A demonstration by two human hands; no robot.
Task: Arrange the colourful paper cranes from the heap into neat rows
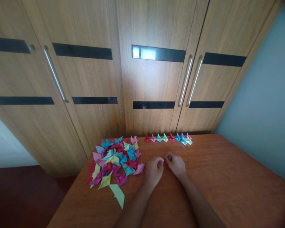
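My left hand (pixel 154 171) is closed in a pinch above the middle of the table. Close to its fingertips, my right hand (pixel 177 164) is pinched too, its fingers curled. Whatever lies between the fingertips is too small or hidden to make out. To the left of my hands is a heap of folded paper pieces (pixel 118 158) in pink, red, blue, green, yellow and purple. A flat pale green folded paper (pixel 118 194) lies at the heap's front edge. Beyond my hands, several small folded paper pieces (pixel 158 138) stand in a row along the table's back edge.
The brown wooden table (pixel 218 183) backs onto a tall wooden wardrobe (pixel 154 79) with long metal handles (pixel 185 80) and dark strips. A pale blue wall (pixel 266 104) borders the table's right side. At the left, the table's edge drops to a dark floor (pixel 21 196).
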